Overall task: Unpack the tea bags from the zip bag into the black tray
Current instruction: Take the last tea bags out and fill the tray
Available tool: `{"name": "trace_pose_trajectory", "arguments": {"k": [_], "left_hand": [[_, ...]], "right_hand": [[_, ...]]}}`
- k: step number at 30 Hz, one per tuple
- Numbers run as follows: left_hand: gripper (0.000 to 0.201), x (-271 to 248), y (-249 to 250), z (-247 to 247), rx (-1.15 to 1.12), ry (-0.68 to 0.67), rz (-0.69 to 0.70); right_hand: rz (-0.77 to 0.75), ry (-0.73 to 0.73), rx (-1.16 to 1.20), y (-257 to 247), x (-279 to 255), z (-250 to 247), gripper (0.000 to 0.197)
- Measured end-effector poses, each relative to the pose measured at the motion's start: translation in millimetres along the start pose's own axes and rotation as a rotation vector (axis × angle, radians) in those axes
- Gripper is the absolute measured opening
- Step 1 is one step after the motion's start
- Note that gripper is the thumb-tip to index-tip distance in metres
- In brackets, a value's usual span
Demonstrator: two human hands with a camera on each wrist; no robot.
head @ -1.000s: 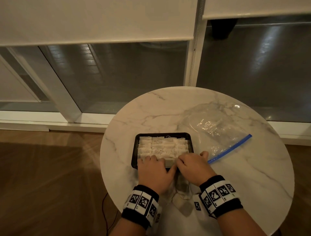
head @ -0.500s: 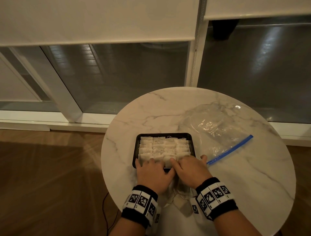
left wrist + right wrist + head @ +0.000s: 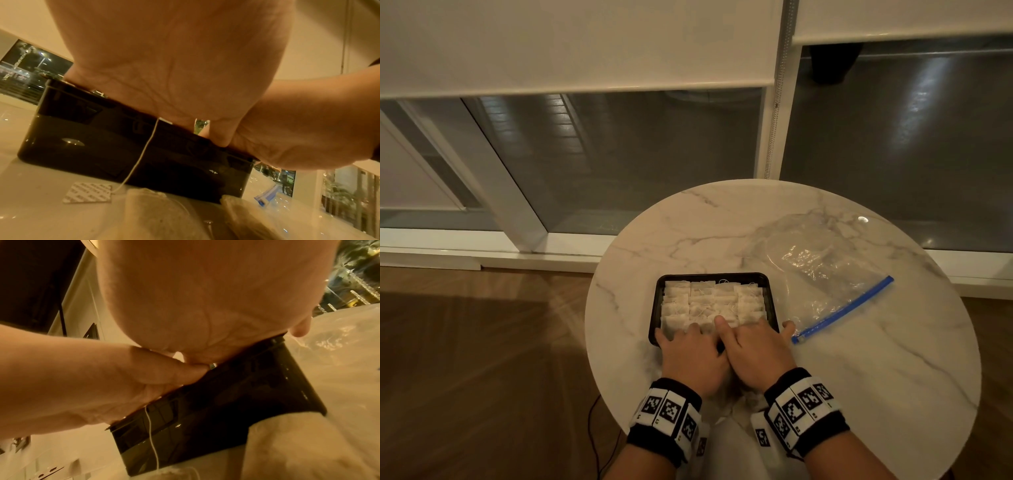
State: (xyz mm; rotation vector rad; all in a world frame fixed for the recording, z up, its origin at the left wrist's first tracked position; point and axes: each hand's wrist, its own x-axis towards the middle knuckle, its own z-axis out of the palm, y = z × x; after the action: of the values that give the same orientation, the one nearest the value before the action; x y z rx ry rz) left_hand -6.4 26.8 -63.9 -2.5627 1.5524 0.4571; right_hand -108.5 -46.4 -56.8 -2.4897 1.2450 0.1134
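Head view: the black tray (image 3: 772, 301), near the table (image 3: 859, 359)'s near-left edge, holds tea bags (image 3: 710, 303) in packed rows running left to right. The zip bag (image 3: 822, 274) looks emptied. Left hand (image 3: 690, 356) and right hand (image 3: 758, 353) lie flat, fingers straight, pressing the near row.

Left wrist view: loose bags (image 3: 156, 216) and a tag (image 3: 88, 192) lie before the near wall — unfinished, I judge.

Right wrist view: a string (image 3: 153, 443) hangs over it.

Zip bag (image 3: 822, 274) right of tray (image 3: 714, 275)

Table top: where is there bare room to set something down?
Bare marble lies beyond the black tray and right of the zip bag. It is crowded at the near edge: both hands and loose tea bags.
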Motion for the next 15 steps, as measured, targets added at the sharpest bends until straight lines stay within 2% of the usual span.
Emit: {"name": "trace_pose_trajectory", "arguments": {"k": [4,15], "left_hand": [[0.054,-2.1,0.8,-1.5,0.003,-0.003,-0.005],[0.058,-2.5,0.4,-3.9,0.047,-0.028,-0.009]], "right_hand": [[0.006,-0.018,-0.012,0.0,2.3,1.2,0.082],[0.037,-0.017,0.011,-0.6,2.9,3.1,0.075]]}}
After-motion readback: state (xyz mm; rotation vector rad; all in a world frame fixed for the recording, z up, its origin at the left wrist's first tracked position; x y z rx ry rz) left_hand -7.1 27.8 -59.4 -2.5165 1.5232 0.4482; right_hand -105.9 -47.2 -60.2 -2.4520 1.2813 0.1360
